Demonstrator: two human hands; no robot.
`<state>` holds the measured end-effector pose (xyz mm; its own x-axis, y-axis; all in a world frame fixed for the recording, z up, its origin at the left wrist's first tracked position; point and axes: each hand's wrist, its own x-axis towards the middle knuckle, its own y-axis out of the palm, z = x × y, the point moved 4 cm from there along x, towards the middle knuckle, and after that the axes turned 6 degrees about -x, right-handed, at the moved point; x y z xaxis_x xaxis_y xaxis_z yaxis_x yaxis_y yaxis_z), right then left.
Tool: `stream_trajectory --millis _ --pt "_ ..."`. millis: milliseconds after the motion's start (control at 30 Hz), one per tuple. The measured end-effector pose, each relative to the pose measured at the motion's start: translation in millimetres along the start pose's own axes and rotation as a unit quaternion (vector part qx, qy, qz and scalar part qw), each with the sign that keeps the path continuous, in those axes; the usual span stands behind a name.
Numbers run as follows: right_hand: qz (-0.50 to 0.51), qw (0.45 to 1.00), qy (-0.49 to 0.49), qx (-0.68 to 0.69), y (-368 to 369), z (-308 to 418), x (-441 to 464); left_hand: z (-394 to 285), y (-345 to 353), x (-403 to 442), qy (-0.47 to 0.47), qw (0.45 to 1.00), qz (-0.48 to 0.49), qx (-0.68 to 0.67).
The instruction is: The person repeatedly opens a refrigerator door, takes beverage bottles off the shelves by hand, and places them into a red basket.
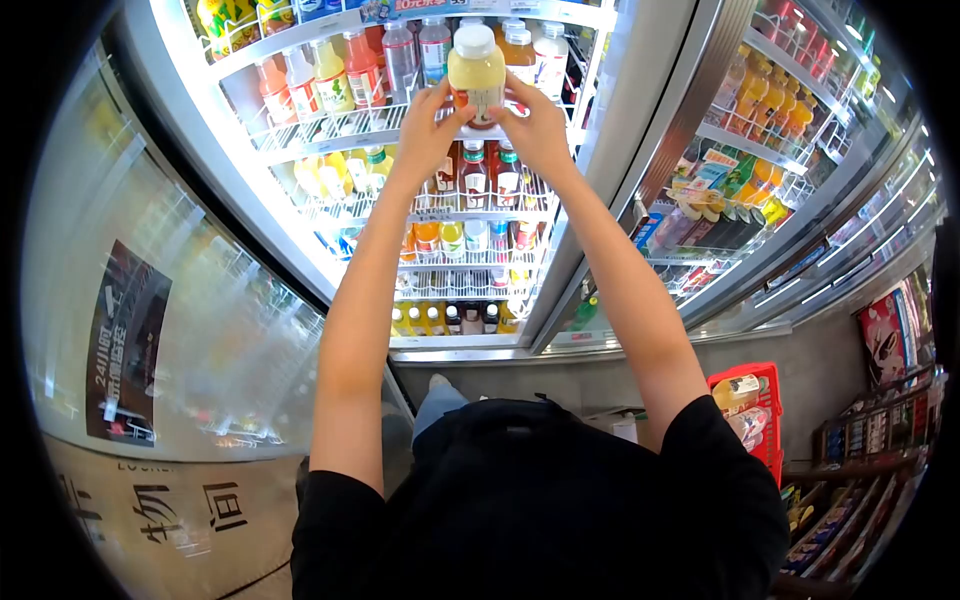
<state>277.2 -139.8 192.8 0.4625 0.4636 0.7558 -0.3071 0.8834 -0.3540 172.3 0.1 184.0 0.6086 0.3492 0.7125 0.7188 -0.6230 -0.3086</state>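
Observation:
A bottle of pale yellow drink (476,72) with a white cap is held upright between both my hands, in front of the upper shelf of an open drinks fridge. My left hand (428,132) closes on its lower left side, and my right hand (536,130) grips the lower right side. Behind it, bottles in several colours line the shelf, among them a red-pink bottle (364,68) and a yellow one (331,76). Below my hands stand dark red bottles (473,172) on the shelf beneath.
The fridge's glass door (230,330) stands open at my left. To the right are more glass-fronted fridges (770,110). A red basket (774,410) with packaged goods is by my right side, near racks of packets (850,500). A cardboard box (180,520) is at lower left.

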Motion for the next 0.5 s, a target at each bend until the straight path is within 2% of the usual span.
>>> stream_trajectory --millis 200,333,367,433,500 --pt "-0.055 0.996 -0.064 -0.012 31 -27 41 39 -2 46 0.018 0.998 -0.011 -0.056" --pt "-0.074 0.994 -0.076 -0.003 41 -44 52 64 10 66 0.08 0.996 -0.037 -0.034" --pt "-0.074 0.994 -0.082 0.018 40 -48 54 71 12 71 0.085 0.995 -0.031 -0.038" --pt "-0.089 0.991 -0.095 -0.032 42 -57 59 75 14 74 0.057 0.998 -0.02 0.037" --pt "-0.094 0.99 -0.101 -0.04 45 -61 64 74 15 76 0.066 0.997 -0.041 0.004"
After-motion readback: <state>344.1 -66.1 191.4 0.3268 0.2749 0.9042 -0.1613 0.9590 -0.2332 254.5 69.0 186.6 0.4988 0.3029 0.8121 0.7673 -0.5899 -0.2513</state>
